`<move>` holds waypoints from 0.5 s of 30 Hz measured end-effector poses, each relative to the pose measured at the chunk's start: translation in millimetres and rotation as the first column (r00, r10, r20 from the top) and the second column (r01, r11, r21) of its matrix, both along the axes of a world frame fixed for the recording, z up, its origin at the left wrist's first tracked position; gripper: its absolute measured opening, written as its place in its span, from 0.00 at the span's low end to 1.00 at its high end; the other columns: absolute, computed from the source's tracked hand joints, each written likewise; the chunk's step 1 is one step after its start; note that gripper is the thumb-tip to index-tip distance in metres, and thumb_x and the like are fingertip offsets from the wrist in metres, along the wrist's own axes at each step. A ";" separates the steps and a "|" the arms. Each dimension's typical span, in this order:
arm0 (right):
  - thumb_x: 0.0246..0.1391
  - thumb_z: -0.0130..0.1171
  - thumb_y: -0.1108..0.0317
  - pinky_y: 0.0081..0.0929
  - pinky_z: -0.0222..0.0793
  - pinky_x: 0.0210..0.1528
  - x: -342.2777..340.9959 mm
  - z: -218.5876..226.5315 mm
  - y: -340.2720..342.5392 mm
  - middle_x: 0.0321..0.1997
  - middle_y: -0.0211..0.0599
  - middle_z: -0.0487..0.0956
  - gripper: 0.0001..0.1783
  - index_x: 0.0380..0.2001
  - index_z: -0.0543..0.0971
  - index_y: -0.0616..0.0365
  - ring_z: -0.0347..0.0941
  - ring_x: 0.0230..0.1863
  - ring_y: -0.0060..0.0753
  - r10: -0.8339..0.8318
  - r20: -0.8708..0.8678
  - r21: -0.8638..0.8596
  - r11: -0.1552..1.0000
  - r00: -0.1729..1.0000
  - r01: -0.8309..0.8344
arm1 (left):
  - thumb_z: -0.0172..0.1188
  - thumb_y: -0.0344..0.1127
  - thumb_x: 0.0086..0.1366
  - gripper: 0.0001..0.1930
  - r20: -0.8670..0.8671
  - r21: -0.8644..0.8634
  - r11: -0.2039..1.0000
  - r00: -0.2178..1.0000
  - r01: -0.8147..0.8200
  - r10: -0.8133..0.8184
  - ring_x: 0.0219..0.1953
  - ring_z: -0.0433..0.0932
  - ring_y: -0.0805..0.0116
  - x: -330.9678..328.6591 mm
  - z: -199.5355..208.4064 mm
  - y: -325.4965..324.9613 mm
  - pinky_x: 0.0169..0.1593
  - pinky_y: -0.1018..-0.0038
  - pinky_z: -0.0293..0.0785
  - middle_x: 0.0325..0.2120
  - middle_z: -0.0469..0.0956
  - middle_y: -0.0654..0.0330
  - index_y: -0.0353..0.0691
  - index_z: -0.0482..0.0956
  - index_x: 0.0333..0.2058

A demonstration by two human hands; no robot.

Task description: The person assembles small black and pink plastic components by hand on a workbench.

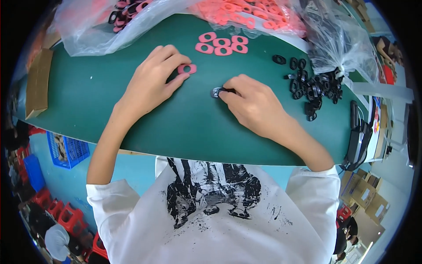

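My left hand (pixel 161 75) is closed on a pink oval ring piece (pixel 187 69) with a dark round hole, gripped at its left end between thumb and fingers just over the green table (pixel 167 136). To its right, my right hand (pixel 249 97) pinches a small black oval part (pixel 216 92) with a shiny face turned left. The two pieces are apart. Beyond my hands lie several loose pink ring pieces (pixel 222 42) in a cluster. A heap of small black oval parts (pixel 318 88) sits to the right of my right hand.
Clear plastic bags of pink pieces (pixel 250 13) line the far edge, one also holding black parts (pixel 127 15). A tied clear bag (pixel 338 39) stands at far right. A cardboard box (pixel 38 83) is at the left edge, a black pouch (pixel 359 138) at the right.
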State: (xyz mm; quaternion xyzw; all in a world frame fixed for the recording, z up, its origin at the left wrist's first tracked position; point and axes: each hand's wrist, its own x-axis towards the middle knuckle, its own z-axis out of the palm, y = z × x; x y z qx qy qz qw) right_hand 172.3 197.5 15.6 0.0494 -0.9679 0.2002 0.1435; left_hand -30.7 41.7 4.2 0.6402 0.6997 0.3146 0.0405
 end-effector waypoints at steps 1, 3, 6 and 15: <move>0.41 0.65 0.80 0.35 0.73 0.34 2.6 -0.4 1.4 0.36 0.37 0.77 0.10 0.32 0.81 0.61 0.75 0.33 0.39 0.013 0.003 -0.008 1.000 1.000 -0.013 | 0.66 0.27 0.55 0.11 -0.004 -0.021 1.000 1.000 -0.008 0.008 0.37 0.72 0.57 1.9 0.2 0.2 0.40 0.64 0.71 0.31 0.72 0.58 0.39 0.78 0.37; 0.42 0.66 0.78 0.34 0.74 0.35 3.0 3.0 4.2 0.37 0.38 0.78 0.12 0.34 0.81 0.61 0.76 0.33 0.39 0.025 0.022 0.006 1.000 0.999 -0.025 | 0.66 0.27 0.54 0.11 -0.016 -0.036 0.999 1.000 -0.016 0.015 0.37 0.72 0.57 0.7 1.3 1.2 0.40 0.64 0.71 0.31 0.72 0.58 0.39 0.78 0.37; 0.44 0.68 0.75 0.33 0.75 0.38 1.3 13.6 22.7 0.40 0.39 0.79 0.16 0.39 0.80 0.61 0.77 0.36 0.39 -0.032 0.044 -0.094 0.995 0.999 0.036 | 0.67 0.28 0.54 0.12 0.007 -0.043 0.999 1.000 -0.010 0.011 0.36 0.72 0.57 -4.1 -2.4 3.2 0.41 0.64 0.71 0.31 0.72 0.58 0.38 0.78 0.38; 0.47 0.67 0.75 0.31 0.73 0.43 21.1 12.8 106.1 0.40 0.42 0.79 0.17 0.43 0.79 0.64 0.77 0.38 0.44 -0.326 0.096 0.165 0.937 0.941 0.308 | 0.68 0.30 0.53 0.15 0.127 0.089 0.990 0.985 0.109 -0.120 0.40 0.73 0.55 14.2 -11.8 15.1 0.46 0.63 0.71 0.35 0.74 0.57 0.37 0.77 0.39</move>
